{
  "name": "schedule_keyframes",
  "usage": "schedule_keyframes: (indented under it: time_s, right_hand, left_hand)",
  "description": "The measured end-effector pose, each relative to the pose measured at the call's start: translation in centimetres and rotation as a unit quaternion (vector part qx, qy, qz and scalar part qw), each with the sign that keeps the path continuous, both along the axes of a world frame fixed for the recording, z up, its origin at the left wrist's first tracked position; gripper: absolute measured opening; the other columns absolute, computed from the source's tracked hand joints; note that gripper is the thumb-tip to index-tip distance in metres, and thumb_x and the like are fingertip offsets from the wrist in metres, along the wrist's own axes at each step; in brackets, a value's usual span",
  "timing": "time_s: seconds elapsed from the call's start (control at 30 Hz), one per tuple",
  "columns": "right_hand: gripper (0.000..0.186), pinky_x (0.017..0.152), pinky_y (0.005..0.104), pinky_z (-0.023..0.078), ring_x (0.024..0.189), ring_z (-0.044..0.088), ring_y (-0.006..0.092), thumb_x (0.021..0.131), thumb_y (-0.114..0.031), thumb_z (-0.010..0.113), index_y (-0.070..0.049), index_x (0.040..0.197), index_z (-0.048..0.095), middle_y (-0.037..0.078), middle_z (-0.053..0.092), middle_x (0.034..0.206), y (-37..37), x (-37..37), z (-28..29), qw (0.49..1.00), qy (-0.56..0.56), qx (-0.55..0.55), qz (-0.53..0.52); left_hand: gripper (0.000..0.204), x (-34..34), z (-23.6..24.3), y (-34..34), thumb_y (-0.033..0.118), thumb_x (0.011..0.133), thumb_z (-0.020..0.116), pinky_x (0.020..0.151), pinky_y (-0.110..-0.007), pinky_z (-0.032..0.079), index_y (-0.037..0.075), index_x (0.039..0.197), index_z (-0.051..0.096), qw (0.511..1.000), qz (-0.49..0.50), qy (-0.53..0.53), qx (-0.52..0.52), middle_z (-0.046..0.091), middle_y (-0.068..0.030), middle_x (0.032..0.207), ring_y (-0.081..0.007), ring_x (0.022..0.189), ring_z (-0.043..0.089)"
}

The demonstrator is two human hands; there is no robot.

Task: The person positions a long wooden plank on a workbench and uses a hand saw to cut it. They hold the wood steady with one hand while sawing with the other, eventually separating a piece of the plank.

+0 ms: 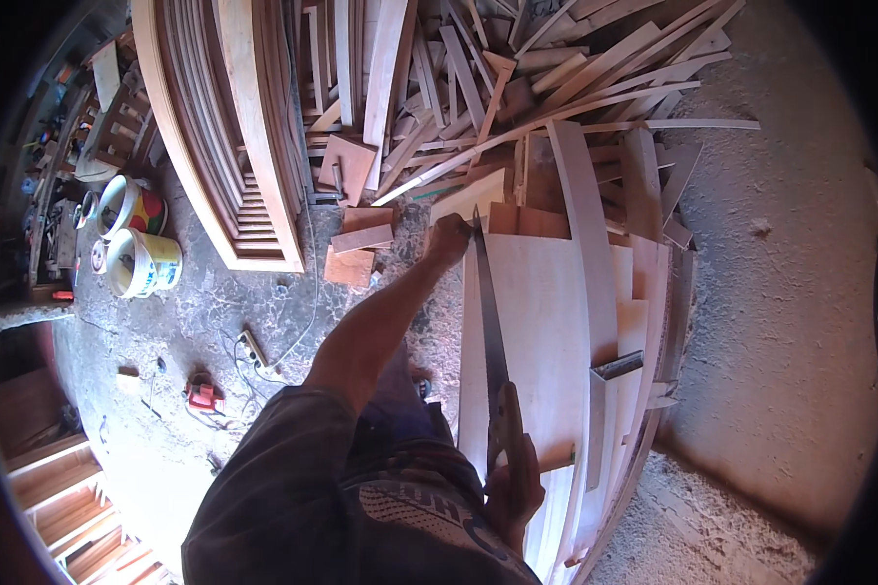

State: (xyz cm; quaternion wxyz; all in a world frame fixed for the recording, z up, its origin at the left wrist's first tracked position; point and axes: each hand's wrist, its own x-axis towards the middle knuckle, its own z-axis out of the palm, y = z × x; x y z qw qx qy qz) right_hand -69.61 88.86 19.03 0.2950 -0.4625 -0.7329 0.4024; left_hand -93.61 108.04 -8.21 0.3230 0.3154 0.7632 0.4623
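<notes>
My left hand (451, 237) reaches forward to the far left corner of a pale wooden panel (532, 302), its fingers closed beside the tip of a long handsaw (488, 312); whether they grip the panel or the blade tip I cannot tell. My right hand (512, 487) is low at the centre right, wrapped round the saw's handle. The blade points away from me along the panel's left edge. A long narrow plank (580, 244) lies on the panels, with a grey metal piece (615, 369) across their right side.
Stacked wooden frames (244, 127) and jumbled offcuts (566, 68) fill the back. Buckets (132, 268), a red power tool (203, 395), a power strip (254, 349) and cables are on the concrete floor (127, 331) at left. A rough wall (780, 322) bounds the right.
</notes>
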Motion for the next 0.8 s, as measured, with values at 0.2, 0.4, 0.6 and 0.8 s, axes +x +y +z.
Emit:
schedule_keyframes:
  time_s: [0.2, 0.4, 0.6, 0.8]
  right_hand:
    - [0.038, 0.098, 0.0383, 0.047, 0.119, 0.060, 0.0341, 0.097, -0.015, 0.058, 0.005, 0.130, 0.055, 0.025, 0.062, 0.125, 14.9, -10.1, -7.2, 0.998, -0.003, -0.050, -0.028]
    - [0.036, 0.096, 0.0417, 0.051, 0.118, 0.060, 0.0364, 0.095, -0.008, 0.058, 0.000, 0.131, 0.057, 0.025, 0.058, 0.131, 2.7, -0.2, -2.9, 0.985, -0.170, -0.021, -0.002]
    - [0.034, 0.093, 0.0368, 0.051, 0.112, 0.065, 0.0285, 0.098, -0.012, 0.056, 0.002, 0.130, 0.057, 0.022, 0.062, 0.128, 5.8, -2.0, -8.5, 0.991, -0.082, 0.105, -0.010]
    - [0.038, 0.097, 0.0378, 0.047, 0.117, 0.061, 0.0336, 0.097, -0.014, 0.058, 0.003, 0.131, 0.056, 0.024, 0.063, 0.125, 12.2, -7.3, -8.9, 0.999, -0.027, -0.020, -0.033]
  left_hand:
    - [0.022, 0.4, 0.8, 0.7, 0.025, 0.087, 0.062, 0.083, -0.048, 0.051, 0.004, 0.086, 0.071, 1.000, -0.009, 0.011, -0.017, 0.070, -0.0216, 0.094, -0.0394, 0.095, 0.067]
    - [0.023, 0.0, -1.0, -0.4, 0.025, 0.086, 0.062, 0.084, -0.049, 0.052, 0.003, 0.086, 0.070, 0.999, 0.008, 0.020, -0.027, 0.070, -0.0216, 0.093, -0.0397, 0.095, 0.067]
    - [0.022, 0.0, -0.6, -0.3, 0.025, 0.086, 0.063, 0.083, -0.048, 0.052, 0.004, 0.088, 0.070, 1.000, -0.015, 0.001, -0.014, 0.070, -0.0214, 0.092, -0.0399, 0.095, 0.067]
    - [0.022, 0.0, 0.0, 0.4, 0.026, 0.085, 0.065, 0.081, -0.048, 0.052, 0.005, 0.088, 0.070, 0.998, -0.011, 0.045, 0.031, 0.070, -0.0213, 0.093, -0.0399, 0.094, 0.067]
